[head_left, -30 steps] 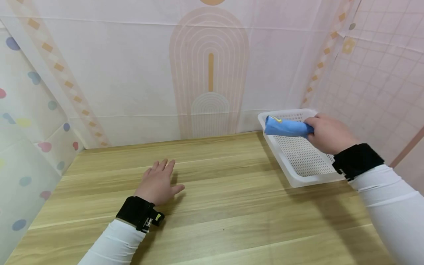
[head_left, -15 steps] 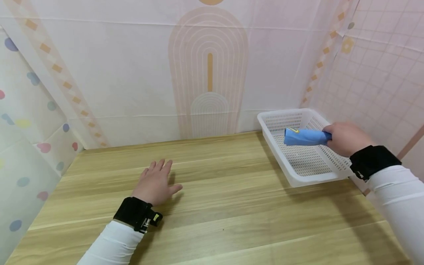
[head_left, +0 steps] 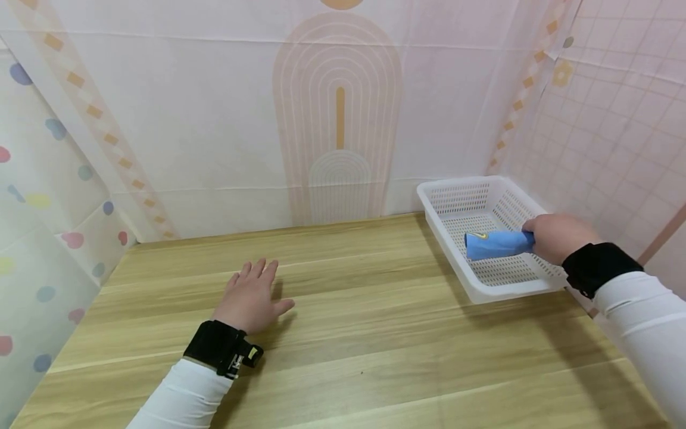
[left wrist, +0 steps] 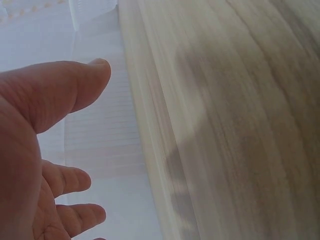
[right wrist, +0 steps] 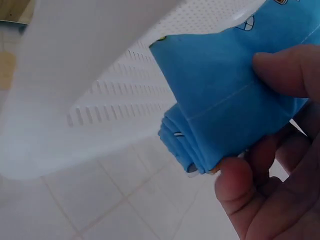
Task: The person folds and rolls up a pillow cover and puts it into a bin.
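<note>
Head view: your right hand [head_left: 557, 237] grasps the rolled blue cloth [head_left: 495, 244] inside the white basket [head_left: 485, 292], not yet released; left hand [head_left: 252, 296] lies flat on the table [head_left: 375, 351].

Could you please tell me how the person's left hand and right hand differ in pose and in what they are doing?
The left hand lies flat with fingers spread on the wooden table, holding nothing; the right hand is curled round a rolled blue cloth. The left hand is out on the bare wood; the right hand is over the white perforated basket. Both wear black wristbands and white sleeves.
</note>
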`<state>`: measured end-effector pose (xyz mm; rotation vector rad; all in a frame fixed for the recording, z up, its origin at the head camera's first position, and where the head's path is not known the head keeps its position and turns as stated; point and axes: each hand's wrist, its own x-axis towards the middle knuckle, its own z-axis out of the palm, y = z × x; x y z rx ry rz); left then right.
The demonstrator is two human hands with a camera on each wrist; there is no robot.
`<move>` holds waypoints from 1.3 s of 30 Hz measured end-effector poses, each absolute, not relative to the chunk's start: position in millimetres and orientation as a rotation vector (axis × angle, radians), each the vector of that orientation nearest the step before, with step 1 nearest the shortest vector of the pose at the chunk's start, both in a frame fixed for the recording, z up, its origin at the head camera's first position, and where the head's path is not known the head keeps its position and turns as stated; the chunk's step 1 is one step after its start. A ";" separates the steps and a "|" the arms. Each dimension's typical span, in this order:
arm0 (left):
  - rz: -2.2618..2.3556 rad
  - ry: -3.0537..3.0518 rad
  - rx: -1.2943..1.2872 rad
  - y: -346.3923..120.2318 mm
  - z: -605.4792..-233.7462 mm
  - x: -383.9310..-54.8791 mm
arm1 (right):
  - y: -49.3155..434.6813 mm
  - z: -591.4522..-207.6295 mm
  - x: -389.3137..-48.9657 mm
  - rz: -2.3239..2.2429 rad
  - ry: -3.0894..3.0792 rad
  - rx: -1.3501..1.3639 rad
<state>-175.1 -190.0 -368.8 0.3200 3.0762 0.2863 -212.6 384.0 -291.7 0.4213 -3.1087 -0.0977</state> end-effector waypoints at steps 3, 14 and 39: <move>0.279 3.080 0.319 -190.0 -369.5 -174.5 | 381.3 -295.5 -211.4 -0.126 -3.136 0.419; 0.283 3.083 0.300 -190.0 -371.2 -172.1 | 378.2 -309.7 -212.4 -0.236 -3.099 0.538; 0.257 3.083 0.295 -189.5 -370.5 -172.0 | 372.7 -324.3 -214.5 -0.291 -3.167 0.673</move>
